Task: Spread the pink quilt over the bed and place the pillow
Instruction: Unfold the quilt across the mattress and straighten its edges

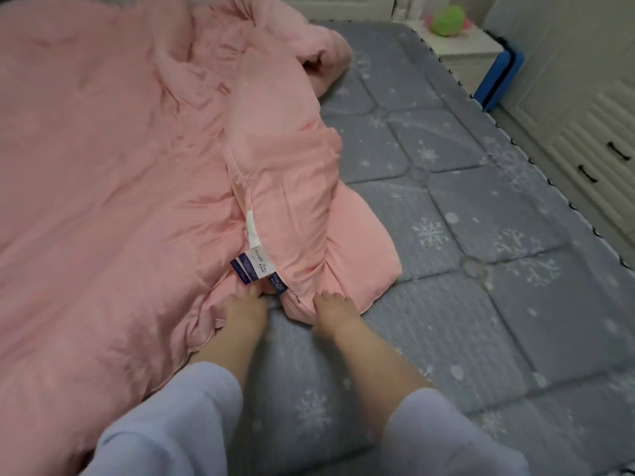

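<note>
The soft, puffy pink quilt [113, 173] lay bunched over the left half of the bed, its right part folded back on itself in a long rumpled ridge that ran from the near edge toward the headboard. The right half of the grey quilted mattress with pale snowflake print [481, 235] was bare. The left hand [245, 309] and the right hand [335, 312] both rested at the quilt's near edge, either side of a zipped seam; the fingers looked tucked into the cloth, seemingly pinching it, though blur made the hold hard to confirm. Just beyond them a white and blue care label [253, 266] stuck out from the seam.

The quilt appeared light for its bulk, limp and well padded, with a smooth, faintly sheened cover that creased easily. It would probably drape and sag rather than hold shape, so one handful would drag only a corner. The piped edge and corners seemed the best places to grip, hands apart, to draw the folded part rightward over the bare mattress. No pillow was clearly visible. A round green plush toy [446, 16] sat on the white bedside cabinet [470, 60].
</note>
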`<state>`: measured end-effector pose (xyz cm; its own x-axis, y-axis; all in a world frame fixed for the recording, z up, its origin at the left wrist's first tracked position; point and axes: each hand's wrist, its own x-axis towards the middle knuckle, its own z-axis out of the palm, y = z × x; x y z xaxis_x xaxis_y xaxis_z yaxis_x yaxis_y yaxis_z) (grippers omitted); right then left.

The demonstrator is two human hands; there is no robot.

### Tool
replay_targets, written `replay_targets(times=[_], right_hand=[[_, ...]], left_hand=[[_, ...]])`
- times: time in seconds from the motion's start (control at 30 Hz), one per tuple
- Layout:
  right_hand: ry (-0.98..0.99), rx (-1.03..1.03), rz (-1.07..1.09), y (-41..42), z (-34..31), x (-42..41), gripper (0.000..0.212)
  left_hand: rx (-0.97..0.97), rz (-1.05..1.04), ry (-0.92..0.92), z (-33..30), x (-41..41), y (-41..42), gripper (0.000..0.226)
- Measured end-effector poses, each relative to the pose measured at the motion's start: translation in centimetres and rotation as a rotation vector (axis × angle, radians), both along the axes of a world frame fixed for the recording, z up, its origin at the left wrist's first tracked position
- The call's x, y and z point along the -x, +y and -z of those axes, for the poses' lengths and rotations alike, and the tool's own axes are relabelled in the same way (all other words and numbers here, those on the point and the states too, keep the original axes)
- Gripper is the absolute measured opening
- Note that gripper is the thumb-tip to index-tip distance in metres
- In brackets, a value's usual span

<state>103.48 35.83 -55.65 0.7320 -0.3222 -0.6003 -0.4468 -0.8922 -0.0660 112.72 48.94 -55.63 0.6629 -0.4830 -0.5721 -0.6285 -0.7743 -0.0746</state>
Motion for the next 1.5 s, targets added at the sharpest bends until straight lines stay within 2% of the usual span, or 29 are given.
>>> replay_targets(times=[0.07,0.13,0.2,0.3,0.37,0.43,0.5,0.6,0.63,0.67,0.77,0.9,0.97,1.2,1.33,1.43,1.5], right_hand=[[0.01,-0.018,-0.033,-1.2,2.2,-1.2,0.086],[0.019,-0.004,-0.074,-2.2,4.3,-2.1,0.098],[-0.008,0.005,-0.091,-3.0,6.2,-2.6,0.101],[-0.091,-0.098,-0.037,-4.3,9.6,-3.9,0.096],[-0.138,-0.17,-0.004,-5.1,10.9,-4.3,0.1],[-0.143,-0.224,-0.021,-5.8,12.1,-5.0,0.107],[-0.103,-0.241,-0.055,-6.2,12.9,-5.8,0.103],[-0.077,-0.237,-0.093,-6.5,12.9,-7.0,0.066],[-0.076,-0.256,-0.075,-6.6,11.8,-7.1,0.054],[-0.06,-0.275,-0.059,-6.8,10.9,-7.3,0.046],[-0.072,-0.311,-0.035,-7.1,6.5,-5.6,0.044],[-0.069,-0.316,0.008,-6.3,1.8,0.3,0.049],[-0.092,-0.292,0.042,-6.0,0.0,3.5,0.05],[-0.203,-0.257,0.296,-7.5,-10.1,14.9,0.049],[-0.295,-0.249,0.365,-7.9,-13.8,21.3,0.059],[-0.347,-0.263,0.401,-8.8,-15.3,25.8,0.068],[-0.342,-0.202,0.38,-9.7,-16.6,28.8,0.059]], left_hand=[[-0.004,-0.108,-0.014,1.6,-1.0,-1.7,0.051],[-0.013,-0.215,-0.012,3.4,-1.9,-2.4,0.047],[-0.002,-0.303,-0.013,5.3,-2.5,-2.3,0.046],[0.058,-0.378,0.052,8.4,-3.4,-2.4,0.045],[0.07,-0.478,0.034,9.1,-3.7,-2.7,0.054],[0.089,-0.481,-0.003,9.0,-3.9,-3.4,0.062],[0.086,-0.446,-0.015,8.1,-4.4,-4.2,0.056],[0.179,-0.433,-0.006,8.2,-5.1,-4.9,0.042],[0.274,-0.454,-0.032,7.9,-4.9,-4.7,0.041],[0.307,-0.391,-0.058,7.8,-4.6,-4.7,0.042],[0.367,-0.371,-0.04,5.6,-1.6,-3.8,0.048],[0.077,-0.221,0.052,4.0,4.1,-3.1,0.051],[0.052,-0.138,0.059,2.8,7.0,-2.6,0.051],[0.256,-0.157,0.009,-5.6,16.3,-2.5,0.054],[0.368,-0.173,-0.003,-9.5,23.5,-3.6,0.051],[0.455,-0.209,0.01,-11.5,28.3,-4.7,0.033],[0.43,-0.184,0.012,-12.5,31.4,-5.4,0.025]])
